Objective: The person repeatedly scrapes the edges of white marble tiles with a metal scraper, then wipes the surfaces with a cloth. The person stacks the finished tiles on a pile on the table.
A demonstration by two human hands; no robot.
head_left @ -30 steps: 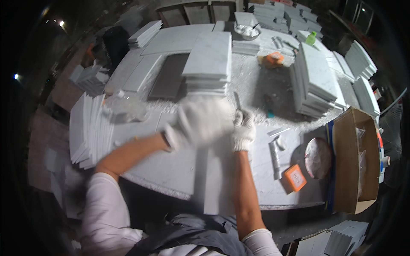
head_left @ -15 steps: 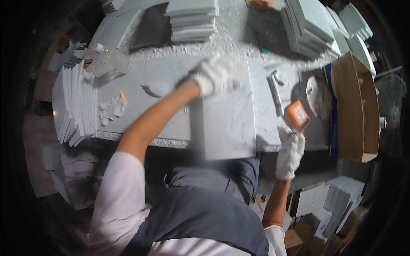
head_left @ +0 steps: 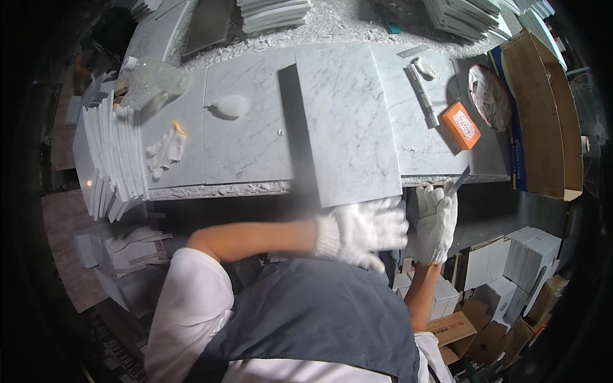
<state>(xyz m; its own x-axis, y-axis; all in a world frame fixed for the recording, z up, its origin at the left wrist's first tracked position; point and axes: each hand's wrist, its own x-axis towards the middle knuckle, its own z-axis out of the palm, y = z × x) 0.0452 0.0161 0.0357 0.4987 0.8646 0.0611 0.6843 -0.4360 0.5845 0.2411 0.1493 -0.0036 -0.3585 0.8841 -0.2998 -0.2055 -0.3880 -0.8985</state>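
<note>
The worktable (head_left: 223,191) carries one pale marble tile (head_left: 348,121), its near end jutting past the front edge. The left hand (head_left: 364,233), over the tile's far half a moment ago, has come down to that near end, fingers spread, contact unclear; the tile's face now lies uncovered, suggesting a wiping pass along it. The right hand (head_left: 437,223), by the table edge, stays closed around a thin blade (head_left: 458,181).

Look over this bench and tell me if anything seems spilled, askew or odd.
Three things. White crumbs litter the bench toward the back, looking spilled. A white squeeze bottle lies on its side instead of standing. The middle marbled slab juts past the bench's front edge, looking misaligned.
</note>
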